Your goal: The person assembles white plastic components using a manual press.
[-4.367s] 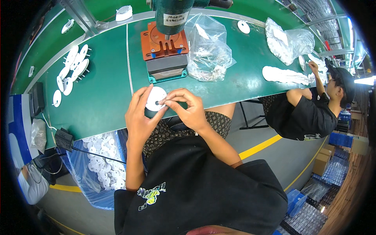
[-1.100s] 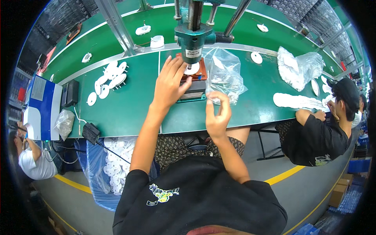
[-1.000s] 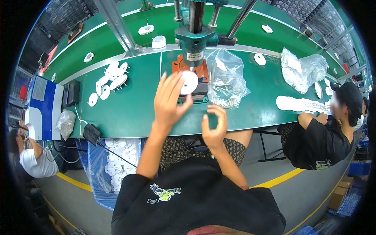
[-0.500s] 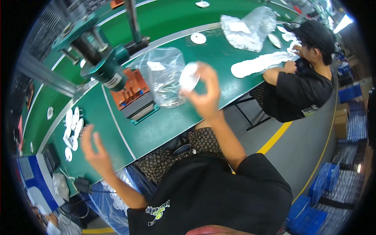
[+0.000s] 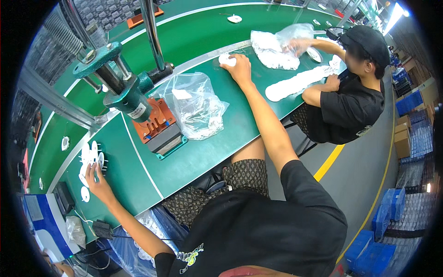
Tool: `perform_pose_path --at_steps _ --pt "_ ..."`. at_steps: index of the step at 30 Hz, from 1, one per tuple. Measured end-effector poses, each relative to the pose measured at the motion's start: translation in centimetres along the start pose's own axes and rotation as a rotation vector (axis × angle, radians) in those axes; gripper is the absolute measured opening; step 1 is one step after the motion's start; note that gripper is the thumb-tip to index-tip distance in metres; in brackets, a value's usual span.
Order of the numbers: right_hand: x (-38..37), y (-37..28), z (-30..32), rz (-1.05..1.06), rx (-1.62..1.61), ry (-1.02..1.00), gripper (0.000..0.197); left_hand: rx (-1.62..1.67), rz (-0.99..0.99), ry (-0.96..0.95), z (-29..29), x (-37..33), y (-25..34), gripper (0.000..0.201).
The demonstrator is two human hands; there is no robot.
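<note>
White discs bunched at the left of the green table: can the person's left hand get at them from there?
Very probably yes: the left hand is right at the white discs, overlapping them in this view, and nothing visible stands in between. Whether it touches them is hard to tell.

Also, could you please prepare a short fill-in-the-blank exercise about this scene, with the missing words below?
1. The left hand is at a cluster of discs that are ____ in colour.
2. The ____ hand is at a disc near the bench's back edge.
3. In the picture, the plastic bag lies to the ____ of the press.
4. The bench top is coloured ____.

Missing words: white; right; right; green.
</note>
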State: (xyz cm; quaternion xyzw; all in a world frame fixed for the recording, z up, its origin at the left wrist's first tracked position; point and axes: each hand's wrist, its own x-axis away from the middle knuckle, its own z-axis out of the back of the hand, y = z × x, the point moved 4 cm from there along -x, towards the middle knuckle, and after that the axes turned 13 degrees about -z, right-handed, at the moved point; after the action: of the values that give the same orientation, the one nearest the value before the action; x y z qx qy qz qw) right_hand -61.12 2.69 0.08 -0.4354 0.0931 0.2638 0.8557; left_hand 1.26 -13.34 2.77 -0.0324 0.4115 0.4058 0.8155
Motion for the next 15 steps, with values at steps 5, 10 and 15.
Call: perform_pose_path --at_steps 5,10,15 --pt "1.7 -1.1 0.9 0.188 0.013 0.300 0.052 0.032 -0.077 0.180 0.9 0.2 2.8 0.022" --pt "12.2 -8.1 9.1 0.150 -0.363 -0.016 0.018 0.523 0.343 0.229 0.6 4.3 8.9 0.019" --pt "18.7 -9.9 6.3 0.327 -0.287 -0.387 0.011 0.901 0.519 -0.108 -1.9 6.0 17.7 0.034"
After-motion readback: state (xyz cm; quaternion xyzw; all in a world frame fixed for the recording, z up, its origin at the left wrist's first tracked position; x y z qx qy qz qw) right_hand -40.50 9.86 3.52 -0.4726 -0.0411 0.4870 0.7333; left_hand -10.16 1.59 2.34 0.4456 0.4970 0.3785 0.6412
